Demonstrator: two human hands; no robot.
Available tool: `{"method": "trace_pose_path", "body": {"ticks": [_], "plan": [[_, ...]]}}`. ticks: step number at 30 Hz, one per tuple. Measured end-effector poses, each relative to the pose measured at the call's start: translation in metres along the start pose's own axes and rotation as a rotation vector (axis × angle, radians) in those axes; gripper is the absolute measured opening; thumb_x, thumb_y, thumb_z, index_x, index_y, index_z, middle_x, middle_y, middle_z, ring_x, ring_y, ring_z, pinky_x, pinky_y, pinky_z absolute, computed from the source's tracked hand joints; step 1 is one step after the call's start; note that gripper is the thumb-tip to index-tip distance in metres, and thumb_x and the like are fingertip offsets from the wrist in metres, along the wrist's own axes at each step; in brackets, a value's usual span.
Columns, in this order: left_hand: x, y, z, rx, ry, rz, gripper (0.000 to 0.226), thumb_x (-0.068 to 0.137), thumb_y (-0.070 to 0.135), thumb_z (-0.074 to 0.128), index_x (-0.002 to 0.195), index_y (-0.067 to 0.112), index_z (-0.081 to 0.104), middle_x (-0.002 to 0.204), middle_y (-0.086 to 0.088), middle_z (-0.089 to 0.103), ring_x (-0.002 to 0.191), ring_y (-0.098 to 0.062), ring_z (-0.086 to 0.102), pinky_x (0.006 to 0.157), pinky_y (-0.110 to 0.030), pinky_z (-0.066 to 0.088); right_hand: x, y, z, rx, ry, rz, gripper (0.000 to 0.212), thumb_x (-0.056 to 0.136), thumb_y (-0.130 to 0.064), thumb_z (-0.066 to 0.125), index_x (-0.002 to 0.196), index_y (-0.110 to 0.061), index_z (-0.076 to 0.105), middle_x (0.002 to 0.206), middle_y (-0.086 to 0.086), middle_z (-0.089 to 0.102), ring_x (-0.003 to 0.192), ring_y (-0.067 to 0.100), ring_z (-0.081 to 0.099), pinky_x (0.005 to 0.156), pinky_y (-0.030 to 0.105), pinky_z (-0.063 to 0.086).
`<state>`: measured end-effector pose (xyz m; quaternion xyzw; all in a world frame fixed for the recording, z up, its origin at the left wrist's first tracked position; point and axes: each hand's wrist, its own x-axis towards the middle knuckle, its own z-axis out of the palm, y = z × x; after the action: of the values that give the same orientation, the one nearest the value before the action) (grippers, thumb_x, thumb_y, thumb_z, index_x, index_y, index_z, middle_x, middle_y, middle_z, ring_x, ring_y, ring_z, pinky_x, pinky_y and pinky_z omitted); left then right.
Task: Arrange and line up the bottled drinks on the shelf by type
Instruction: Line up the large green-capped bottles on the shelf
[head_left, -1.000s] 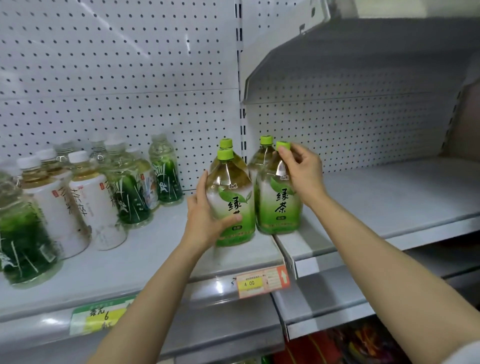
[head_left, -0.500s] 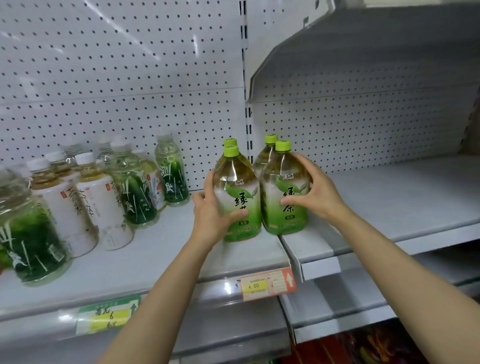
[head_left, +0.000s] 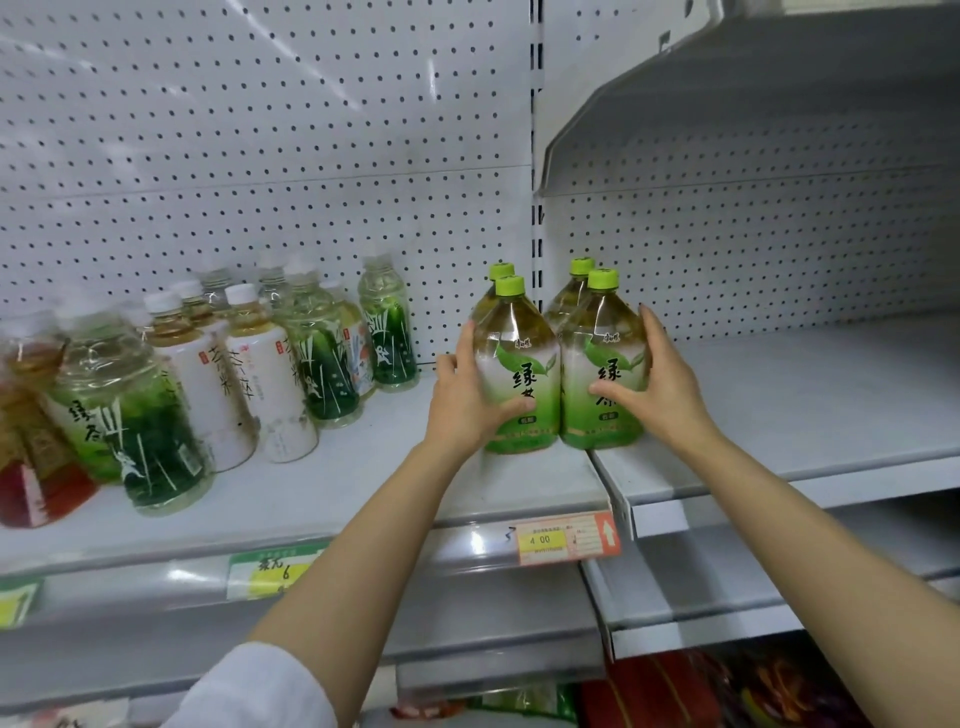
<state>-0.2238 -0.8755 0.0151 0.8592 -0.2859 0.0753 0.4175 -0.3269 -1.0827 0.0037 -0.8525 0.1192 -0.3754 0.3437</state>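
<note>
Several green-capped green tea bottles stand in two short rows at the right end of the white shelf (head_left: 322, 488). My left hand (head_left: 465, 395) grips the front left bottle (head_left: 519, 364) from its left side. My right hand (head_left: 654, 384) grips the front right bottle (head_left: 602, 358) from its right side. The two front bottles touch each other. Two more of the same bottle stand right behind them, mostly hidden. To the left stand white-labelled tea bottles (head_left: 270, 374) and dark-green-labelled bottles (head_left: 324, 358).
A red-labelled bottle (head_left: 31, 467) sits at the far left edge. The adjoining shelf (head_left: 831, 405) to the right carries nothing. Pegboard backs both shelves. Price tags (head_left: 569, 538) hang on the front rail. Coloured packages lie on the shelf below.
My right hand dropped from the front right bottle's cap to its side. Both hands now hold the two front bottles pressed together; the view shifted slightly.
</note>
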Motion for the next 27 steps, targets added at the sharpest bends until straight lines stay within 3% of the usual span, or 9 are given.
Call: {"method": "trace_pose_path", "body": {"ticks": [3,5,10,16,22,27], "plan": [[-0.01,-0.005,-0.012,0.115,-0.004,0.058,0.12,0.075,0.049,0.083,0.16,0.022,0.003,0.152,-0.012,0.033,0.137,-0.03,0.04,0.107,-0.044,0.041,-0.019,-0.016,0.006,-0.249,0.207,-0.092,0.093,0.079,-0.038,0.079,0.154,-0.016,0.026,0.159,0.005,0.031,0.145,0.024,0.028,0.117,0.045,0.029],[-0.022,-0.012,-0.025,0.255,0.032,0.125,0.11,0.081,0.052,0.077,0.16,0.019,0.009,0.156,-0.009,0.033,0.141,-0.028,0.035,0.107,-0.042,0.041,-0.034,-0.033,0.015,-0.33,0.29,-0.258,0.075,0.084,-0.036,0.073,0.147,-0.012,0.04,0.149,0.008,0.045,0.137,0.026,0.039,0.114,0.043,0.033],[-0.056,-0.04,-0.07,0.54,0.131,0.369,0.075,0.089,0.046,0.071,0.15,0.015,0.04,0.147,-0.004,0.047,0.132,-0.026,0.046,0.105,-0.036,0.04,-0.072,-0.082,0.063,-0.382,0.234,-0.492,0.047,0.087,-0.043,0.06,0.122,-0.011,0.065,0.114,0.006,0.069,0.105,0.026,0.064,0.088,0.043,0.054],[-0.106,-0.099,-0.146,0.713,0.164,0.46,0.055,0.071,0.031,0.088,0.119,0.013,0.067,0.114,-0.007,0.067,0.095,-0.031,0.065,0.073,-0.04,0.054,-0.118,-0.143,0.122,-0.345,0.269,-0.586,0.038,0.088,-0.041,0.062,0.108,-0.011,0.072,0.101,0.003,0.072,0.09,0.024,0.067,0.079,0.032,0.047],[-0.173,-0.164,-0.228,0.726,0.215,0.422,0.045,0.068,0.022,0.088,0.109,0.013,0.071,0.104,-0.004,0.069,0.085,-0.027,0.067,0.066,-0.037,0.056,-0.173,-0.209,0.167,-0.277,0.234,-0.598,0.036,0.089,-0.04,0.058,0.105,-0.011,0.074,0.1,0.002,0.073,0.091,0.022,0.068,0.079,0.033,0.049],[-0.215,-0.214,-0.278,0.71,0.252,0.362,0.043,0.07,0.021,0.087,0.109,0.014,0.071,0.104,-0.003,0.069,0.087,-0.026,0.068,0.069,-0.038,0.057,-0.208,-0.255,0.216,-0.202,0.207,-0.616,0.034,0.09,-0.038,0.058,0.102,-0.011,0.075,0.098,0.001,0.073,0.089,0.02,0.068,0.078,0.028,0.048]]}}
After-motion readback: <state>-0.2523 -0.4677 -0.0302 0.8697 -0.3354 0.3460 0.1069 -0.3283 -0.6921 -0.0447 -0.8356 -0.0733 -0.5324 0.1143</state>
